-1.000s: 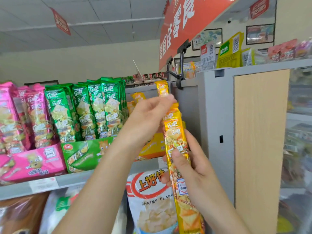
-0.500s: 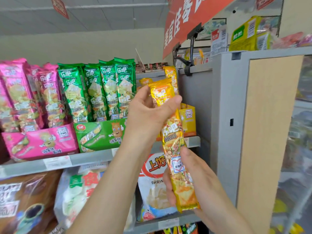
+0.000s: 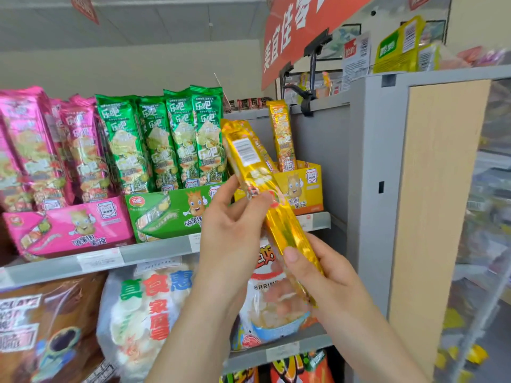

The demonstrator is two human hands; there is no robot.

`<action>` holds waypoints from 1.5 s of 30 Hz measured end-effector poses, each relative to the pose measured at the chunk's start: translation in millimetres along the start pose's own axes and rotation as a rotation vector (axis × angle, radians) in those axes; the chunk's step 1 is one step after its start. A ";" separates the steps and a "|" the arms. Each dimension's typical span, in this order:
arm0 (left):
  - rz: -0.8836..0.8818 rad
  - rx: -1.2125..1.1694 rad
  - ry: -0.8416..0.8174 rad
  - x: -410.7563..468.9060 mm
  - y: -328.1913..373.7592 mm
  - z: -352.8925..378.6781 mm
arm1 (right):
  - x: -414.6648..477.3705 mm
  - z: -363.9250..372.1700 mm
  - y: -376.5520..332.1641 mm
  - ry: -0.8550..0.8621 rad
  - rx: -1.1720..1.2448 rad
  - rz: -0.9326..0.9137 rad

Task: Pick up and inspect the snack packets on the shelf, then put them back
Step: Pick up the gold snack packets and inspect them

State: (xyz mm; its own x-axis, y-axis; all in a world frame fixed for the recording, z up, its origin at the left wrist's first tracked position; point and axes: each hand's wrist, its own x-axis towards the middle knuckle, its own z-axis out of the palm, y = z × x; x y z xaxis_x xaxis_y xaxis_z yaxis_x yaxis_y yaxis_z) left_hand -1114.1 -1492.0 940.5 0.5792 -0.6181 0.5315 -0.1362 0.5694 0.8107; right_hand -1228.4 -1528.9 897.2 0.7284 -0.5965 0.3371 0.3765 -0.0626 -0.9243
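Both hands hold one long yellow snack packet [image 3: 258, 172], tilted, its printed label facing up. The left hand [image 3: 235, 225] pinches its middle; the right hand [image 3: 323, 272] grips its lower end. It hangs before the shelf [image 3: 154, 251] near the right end, in front of the yellow display box [image 3: 307, 186].

Shop, snack aisle. Grey metal shelf [image 3: 154, 252] being stocked in tiers, goods being faced outward. Paper price labels [image 3: 101, 261] being carried along shelf edge. Pink packets [image 3: 80, 150] and green packets [image 3: 179, 139] being displayed upright in rows inside open display cartons: pink box [image 3: 69, 228], green box [image 3: 166, 211], yellow box [image 3: 304, 186]. Large snack bags [image 3: 143, 313] being kept on tier below. Red banner [image 3: 293, 31] with white characters being hung overhead. More packaged goods [image 3: 398, 48] being stacked on top of grey end panel [image 3: 370, 189].
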 end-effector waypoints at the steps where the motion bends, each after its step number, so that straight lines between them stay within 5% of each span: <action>1: -0.027 -0.056 -0.003 -0.7 0.4 -2.5 | -3.4 -1.8 -1.7 0.008 0.040 -0.050; 6: -0.095 -0.150 -0.015 -6.7 -4.7 -4.2 | -6.7 -0.5 24.3 0.103 -0.185 -0.210; 11: -0.092 -0.042 -0.093 -8.9 -2.9 -5.3 | -17.5 -0.6 43.6 0.439 -0.974 -0.399; 13: -0.070 -0.075 -0.088 -8.2 -3.1 -7.5 | -20.0 -0.6 47.1 0.408 -0.893 -0.403; 17: -0.092 -0.227 0.008 -5.6 -5.0 -15.0 | -27.7 -5.7 47.7 0.177 -0.189 -0.155; 28: -0.220 -0.297 0.065 -5.7 -19.4 -25.0 | -38.7 -15.1 55.7 0.188 -0.249 -0.229; 34: -0.207 -0.439 -0.085 -7.3 -21.7 -28.4 | -34.7 -24.3 56.9 0.124 0.216 -0.105; 36: -0.228 -0.447 -0.132 -7.2 -19.5 -28.9 | -36.3 -25.2 62.1 0.201 0.146 -0.170; 40: -0.212 -0.133 -0.053 -7.8 -19.2 -24.1 | -43.1 -22.6 77.5 0.470 -0.489 -0.541; 42: -0.208 -0.200 -0.035 -9.3 -22.4 -24.3 | -45.1 -22.4 79.4 0.495 -0.736 -0.667; 45: -0.259 -0.394 -0.015 -8.8 -23.1 -29.3 | -44.2 -19.2 76.3 0.471 -0.775 -0.652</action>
State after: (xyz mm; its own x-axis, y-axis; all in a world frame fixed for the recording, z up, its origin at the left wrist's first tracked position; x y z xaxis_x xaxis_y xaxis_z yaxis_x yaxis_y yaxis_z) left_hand -1092.4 -1483.8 909.9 0.5415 -0.7732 0.3300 0.3280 0.5557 0.7640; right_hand -1242.9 -1522.7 808.4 0.1702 -0.5011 0.8485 0.0287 -0.8582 -0.5126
